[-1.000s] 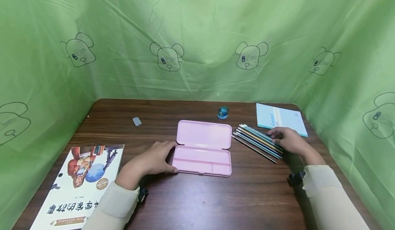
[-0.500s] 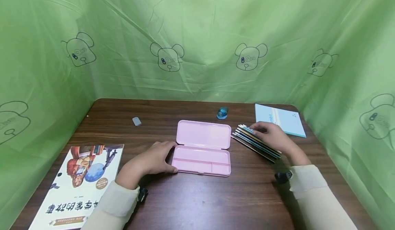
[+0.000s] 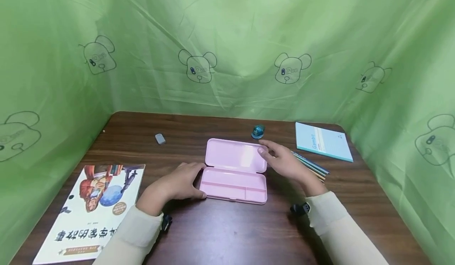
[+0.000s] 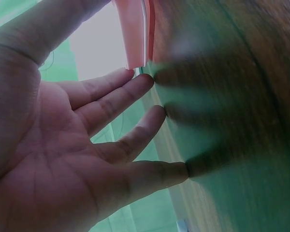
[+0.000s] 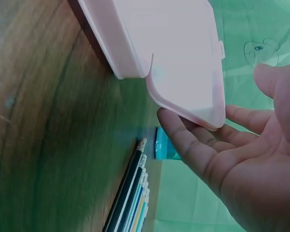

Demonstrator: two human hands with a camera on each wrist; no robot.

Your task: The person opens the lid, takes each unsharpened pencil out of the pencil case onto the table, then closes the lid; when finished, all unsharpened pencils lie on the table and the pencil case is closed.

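A pink pencil case (image 3: 232, 177) lies open on the table, its lid (image 3: 227, 154) tipped back on the far side. My left hand (image 3: 180, 182) holds its left end, thumb at the front corner and fingers by the hinge corner; the left wrist view shows fingertips at the case's (image 4: 131, 36) end. My right hand (image 3: 286, 163) is at the lid's right corner. In the right wrist view its straight fingers reach behind the lid (image 5: 186, 72), fingertips right at the edge, while the thumb stands apart. Several pencils (image 3: 313, 164) lie beyond that hand, partly hidden by it.
A blue pencil sharpener (image 3: 258, 131) stands behind the case and a small eraser (image 3: 160, 139) at the back left. A light blue notebook (image 3: 325, 142) lies at the back right. A picture-covered book (image 3: 89, 213) lies at the front left. Green cloth (image 3: 234, 40) surrounds the table.
My right hand has moved left from over the pencils to the right corner of the lid. The left hand has stayed at the case's left end.
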